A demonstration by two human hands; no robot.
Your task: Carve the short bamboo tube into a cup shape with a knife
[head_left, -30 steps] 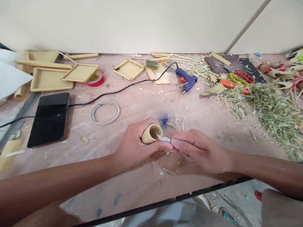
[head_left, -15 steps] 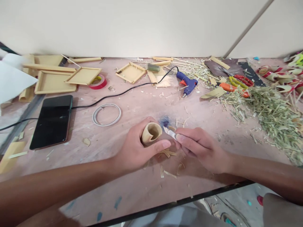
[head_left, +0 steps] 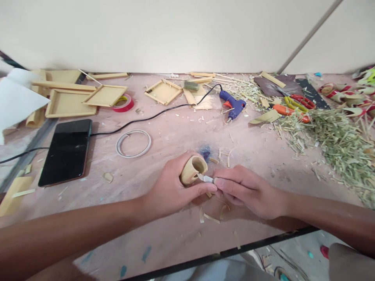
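My left hand [head_left: 172, 187] is wrapped round a short bamboo tube [head_left: 190, 171], its open end tilted up and toward the right. A notch shows in the tube's rim. In my right hand [head_left: 249, 189] a craft knife [head_left: 207, 178] is gripped close to its blade, the handle hidden by my fingers. The blade tip meets the tube's rim at the notch, beside my left thumb. Thin bamboo shavings [head_left: 211, 218] lie on the table below both hands.
A phone [head_left: 66, 152] and a tape ring [head_left: 133, 143] lie left. Behind are a blue glue gun [head_left: 233, 105], small wooden frames [head_left: 163, 91] and red tape [head_left: 125, 104]. To the right are orange-handled pliers or cutters [head_left: 288, 110] and a shavings heap [head_left: 345, 144]. The table's dark edge [head_left: 222, 253] runs in front.
The knife blade has come from beside the tube to touch its rim. My left hand has turned the tube, tilting its opening more to the right.
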